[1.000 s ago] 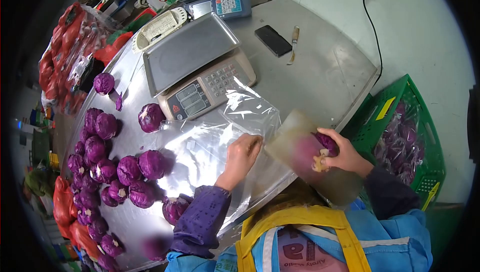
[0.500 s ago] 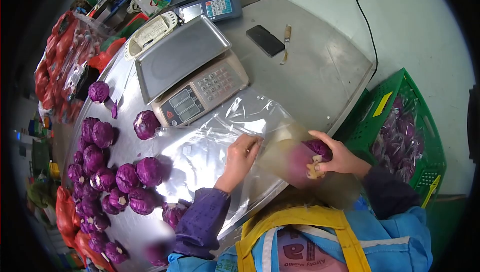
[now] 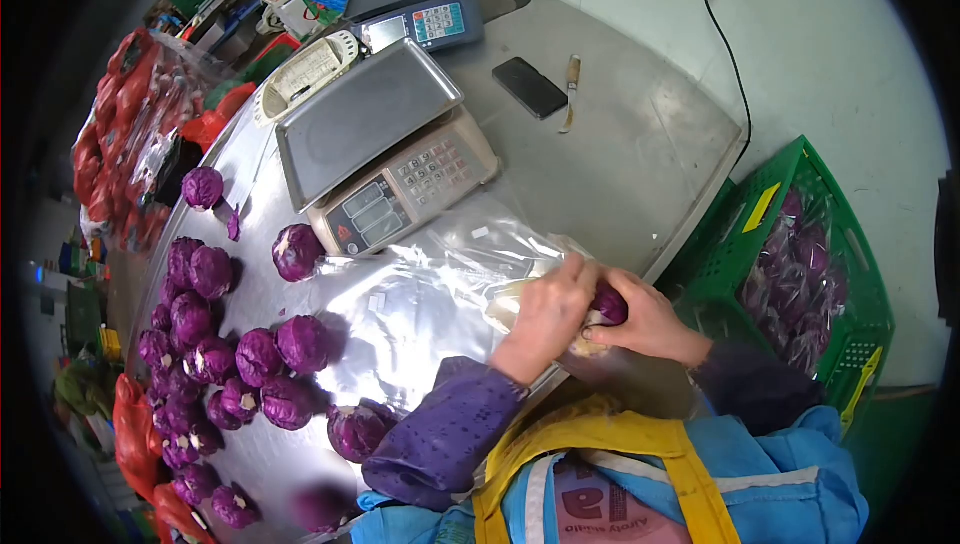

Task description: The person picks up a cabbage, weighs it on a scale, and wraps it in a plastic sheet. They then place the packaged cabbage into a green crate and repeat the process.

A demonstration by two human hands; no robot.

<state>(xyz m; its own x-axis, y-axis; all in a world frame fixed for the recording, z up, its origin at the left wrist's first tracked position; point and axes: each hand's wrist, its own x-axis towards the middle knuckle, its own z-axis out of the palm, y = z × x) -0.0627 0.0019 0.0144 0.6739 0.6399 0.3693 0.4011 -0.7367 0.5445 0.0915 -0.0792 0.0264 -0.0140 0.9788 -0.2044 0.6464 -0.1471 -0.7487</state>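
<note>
Cabbage sat near desk edge, close to the body | right hand: fingers gripped it, seemingly for steadiness | left hand: fingers bunched beside it, grip unclear | plastic lay flat within easy reach

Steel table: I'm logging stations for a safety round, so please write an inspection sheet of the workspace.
Surface: table shiny; glare under clear plastic.
Job's things: loose cabbages, scale.
Clutter: phone beside bare-bladed knife; torn leaf.
Hands: right hand holds a purple cabbage; left hand close by, grip unclear.
Cables: black cable plugged in at wall; lower end hidden.
Surroundings: green crate holding bagged cabbages.
</note>
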